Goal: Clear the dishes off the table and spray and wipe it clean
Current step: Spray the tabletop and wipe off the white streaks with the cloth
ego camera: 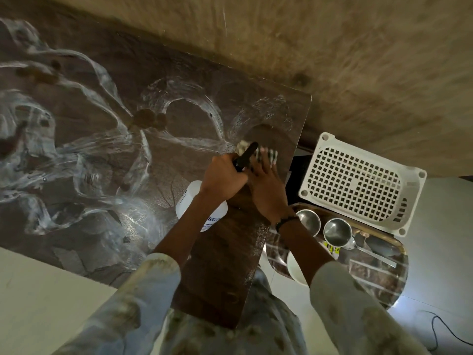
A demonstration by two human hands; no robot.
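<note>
- Gripping the spray bottle (202, 211) by its black trigger, the left hand (222, 178) has curled fingers.
- Pressing a checked cloth (263, 153) on the table (102, 149), near its right edge, the right hand (266, 190) has straight fingers.
- Cups (337, 231) sit on a tray (376, 280), right.

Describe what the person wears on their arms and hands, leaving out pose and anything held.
Both arms wear loose, pale off-white sleeves with a faint brownish printed pattern, ending partway down the forearm. The right hand has a dark beaded band at its wrist and light-coloured nail tips on the fingers. The left hand shows no band, ring or glove.
</note>
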